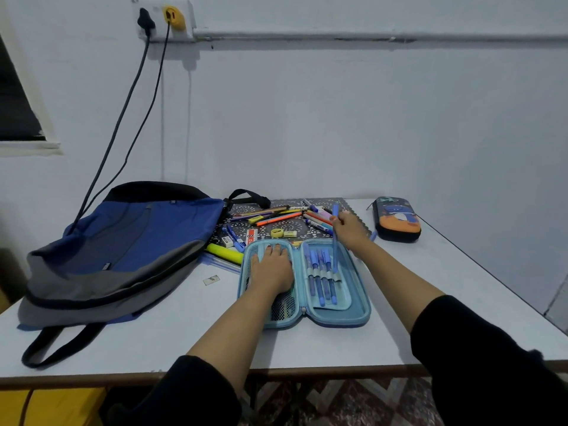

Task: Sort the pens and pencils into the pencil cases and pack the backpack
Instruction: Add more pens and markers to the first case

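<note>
A light blue pencil case (358, 305) lies open flat on the white table. My left hand (272, 267) rests flat on its left mesh half. Several blue pens (321, 278) sit under the elastic loops of its right half. My right hand (349, 230) pinches a blue pen (335, 241) held nearly upright, its lower end at the loops beside the other pens. Loose pens and pencils (278, 215) lie on a patterned mat behind the case. A blue and grey backpack (123, 250) lies flat at the left. A second, dark pencil case (397, 218) is zipped at the right.
A yellow highlighter (224, 253), erasers (227, 241) and a yellow sharpener (277, 232) lie near the mat's front. Two cables run from a wall socket (163, 18) down behind the backpack. The table edge (491, 273) runs diagonally at the right.
</note>
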